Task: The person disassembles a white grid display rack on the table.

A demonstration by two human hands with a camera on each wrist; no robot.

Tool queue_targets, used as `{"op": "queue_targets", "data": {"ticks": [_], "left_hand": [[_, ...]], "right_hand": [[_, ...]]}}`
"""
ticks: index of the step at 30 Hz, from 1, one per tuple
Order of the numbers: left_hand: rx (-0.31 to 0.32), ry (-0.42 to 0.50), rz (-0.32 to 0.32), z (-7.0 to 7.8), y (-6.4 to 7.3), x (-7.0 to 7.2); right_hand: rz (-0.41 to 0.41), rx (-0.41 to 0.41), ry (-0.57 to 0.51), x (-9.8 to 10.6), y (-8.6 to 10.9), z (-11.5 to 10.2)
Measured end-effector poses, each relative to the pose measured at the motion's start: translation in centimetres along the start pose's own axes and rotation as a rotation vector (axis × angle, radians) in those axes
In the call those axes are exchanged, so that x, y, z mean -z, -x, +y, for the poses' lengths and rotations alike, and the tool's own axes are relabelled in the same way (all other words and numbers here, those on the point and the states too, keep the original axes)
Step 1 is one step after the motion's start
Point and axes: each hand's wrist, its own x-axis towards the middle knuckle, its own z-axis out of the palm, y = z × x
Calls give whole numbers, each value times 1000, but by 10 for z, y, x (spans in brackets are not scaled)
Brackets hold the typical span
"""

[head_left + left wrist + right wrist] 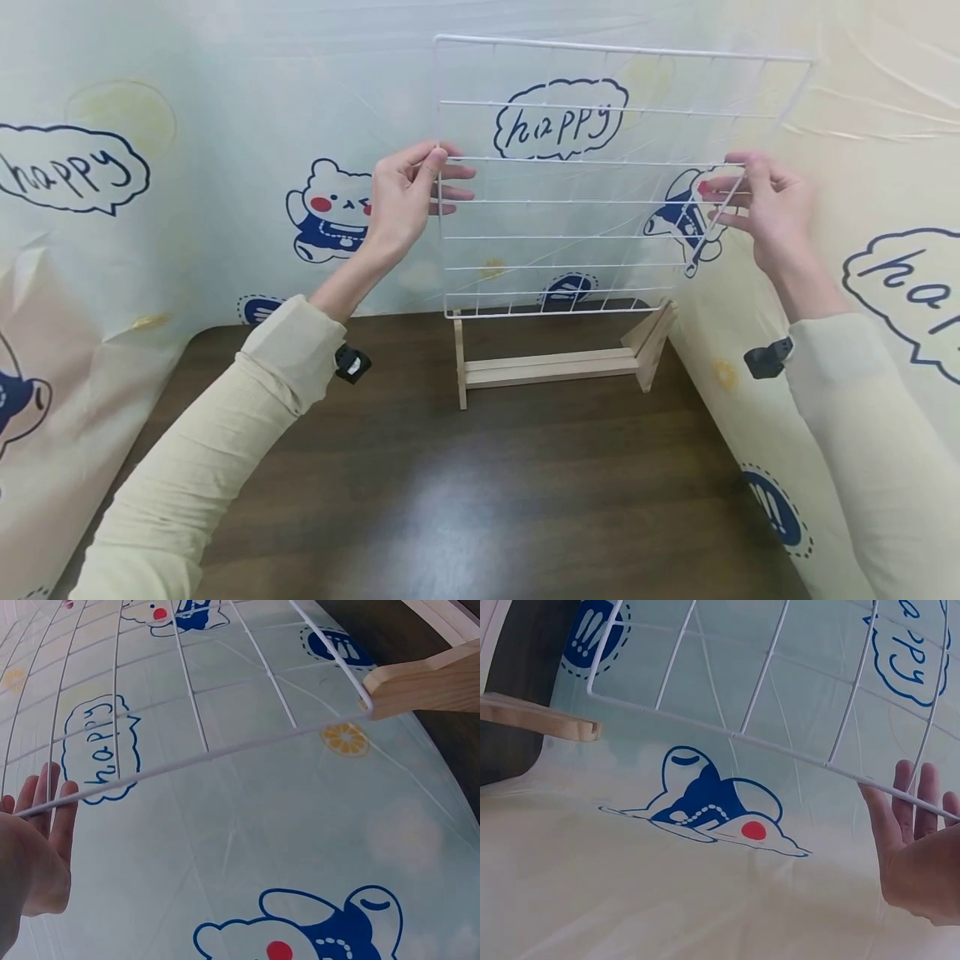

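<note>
A white wire grid panel [570, 201] stands upright above the table, held between both hands. My left hand [408, 196] pinches its left side wire, thumb in front and fingers behind. On the opposite side my right hand [776, 208] grips the right side wire in the same way. Below the panel is a light wooden stand [551, 368] with two end pieces and a crossbar. In the left wrist view, the panel's lower corner is right at the tip of a wooden end piece [427, 679]. The right wrist view shows the other lower corner just off a notched wooden end [585, 729].
The dark brown wooden table [450, 500] carries the stand near its back edge. A pale printed cloth [225, 208] with cartoon bears and lettering hangs behind and at both sides. Small black cameras [351, 364] sit at both wrists.
</note>
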Motion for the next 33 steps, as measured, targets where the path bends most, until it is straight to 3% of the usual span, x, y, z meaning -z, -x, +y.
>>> {"op": "queue_targets", "data": {"ticks": [9, 14, 21, 27, 33], "left_hand": [[25, -1, 34, 4, 6, 11], [7, -30, 49, 9, 12, 17], [-43, -207, 108, -6, 15, 29], [-50, -330, 169, -11, 17, 33], [-11, -479, 152, -10, 17, 38]], "right_hand": [[-104, 56, 49, -6, 3, 4], [-129, 96, 71, -14, 8, 7], [-150, 133, 67, -23, 12, 13], [-159, 134, 69, -30, 15, 20], [-133, 104, 33, -36, 19, 25]]}}
